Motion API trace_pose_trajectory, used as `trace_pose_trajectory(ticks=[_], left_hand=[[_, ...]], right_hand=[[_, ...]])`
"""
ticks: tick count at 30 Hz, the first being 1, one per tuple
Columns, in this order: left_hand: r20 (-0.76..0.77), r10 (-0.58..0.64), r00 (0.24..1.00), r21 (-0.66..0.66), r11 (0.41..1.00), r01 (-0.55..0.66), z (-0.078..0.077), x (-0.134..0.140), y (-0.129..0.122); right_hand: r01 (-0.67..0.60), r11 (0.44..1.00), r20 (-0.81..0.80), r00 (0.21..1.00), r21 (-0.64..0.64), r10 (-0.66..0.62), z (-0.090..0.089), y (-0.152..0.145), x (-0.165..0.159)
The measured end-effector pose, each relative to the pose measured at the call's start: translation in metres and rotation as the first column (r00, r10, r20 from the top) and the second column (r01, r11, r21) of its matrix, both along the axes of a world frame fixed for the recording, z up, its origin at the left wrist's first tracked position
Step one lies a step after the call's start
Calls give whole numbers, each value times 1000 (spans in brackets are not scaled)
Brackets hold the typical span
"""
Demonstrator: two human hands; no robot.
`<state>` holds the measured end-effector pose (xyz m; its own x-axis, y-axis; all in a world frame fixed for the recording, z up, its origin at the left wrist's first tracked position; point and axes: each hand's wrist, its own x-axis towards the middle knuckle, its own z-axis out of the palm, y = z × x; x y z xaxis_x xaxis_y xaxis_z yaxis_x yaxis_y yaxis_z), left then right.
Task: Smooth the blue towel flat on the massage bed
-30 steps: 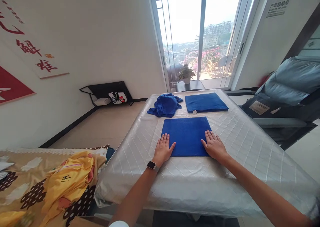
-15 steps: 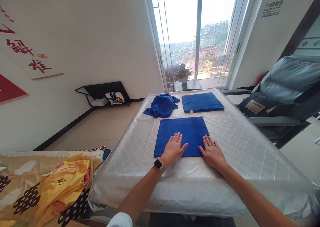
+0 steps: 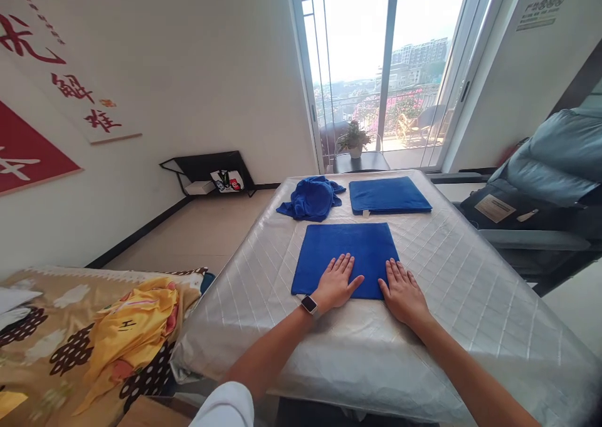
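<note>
A folded blue cloth (image 3: 345,242) lies flat in a neat rectangle on the table, near its front. My left hand (image 3: 337,283) rests palm down on the cloth's lower middle, fingers stretched out and thumb apart. At the lower right corner lies my right hand (image 3: 404,292), also open and flat, with part of its palm past the cloth's edge. Behind are a stack of folded blue cloths (image 3: 390,195) with a small white tag, and to its left a crumpled blue cloth (image 3: 312,198).
The table (image 3: 244,308) has a shiny quilted cover. To the left, a yellow garment (image 3: 134,320) lies on a patterned bedspread (image 3: 66,308). A grey armchair (image 3: 540,182) stands at the right. A potted plant (image 3: 355,140) sits on a chair by the glass door.
The camera view has turned slightly left, so the scene sits further right. Both hands stay flat on the folded cloth, with little visible movement.
</note>
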<state>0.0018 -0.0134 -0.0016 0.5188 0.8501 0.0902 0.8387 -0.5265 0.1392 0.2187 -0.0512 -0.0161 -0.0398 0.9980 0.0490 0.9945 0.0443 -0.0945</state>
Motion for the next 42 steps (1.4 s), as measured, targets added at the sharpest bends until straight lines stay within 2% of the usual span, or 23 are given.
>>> trace_pose_trajectory(ticks=[5,9,22,25,29,32,36,39,42], left_hand=[[-76,204,976,-37,978,-207,-2,-76,-14],[-85,242,967,-8,970,-243,-6,-96,-23],[-20,235,972,-18,972,-235,-4,-94,-29],[-14,236,972,-26,971,-236,-3,-94,-30],[-20,242,970,-24,970,-242,-2,-91,-30],[-18,243,970,-22,970,-243,-4,-94,-30],[-40,243,969,-48,968,-245,-1,-97,-27],[-47,240,970,-56,969,-242,10,-76,-21],[-1,77,997,11,997,-77,23,-22,-6]], right_hand=[[-2,1000,28,1000,1,2,-2,1,1],[-1,1000,11,1000,6,1,-5,2,3],[-26,1000,7,1000,-15,26,11,-1,8],[-25,1000,9,1000,-11,25,17,11,10],[-15,1000,22,1000,-5,16,25,42,6],[21,1000,24,999,-2,-21,20,61,1],[40,999,11,999,-1,-40,6,69,1],[32,999,9,999,7,-32,1,69,2],[26,999,20,999,21,-27,1,67,2]])
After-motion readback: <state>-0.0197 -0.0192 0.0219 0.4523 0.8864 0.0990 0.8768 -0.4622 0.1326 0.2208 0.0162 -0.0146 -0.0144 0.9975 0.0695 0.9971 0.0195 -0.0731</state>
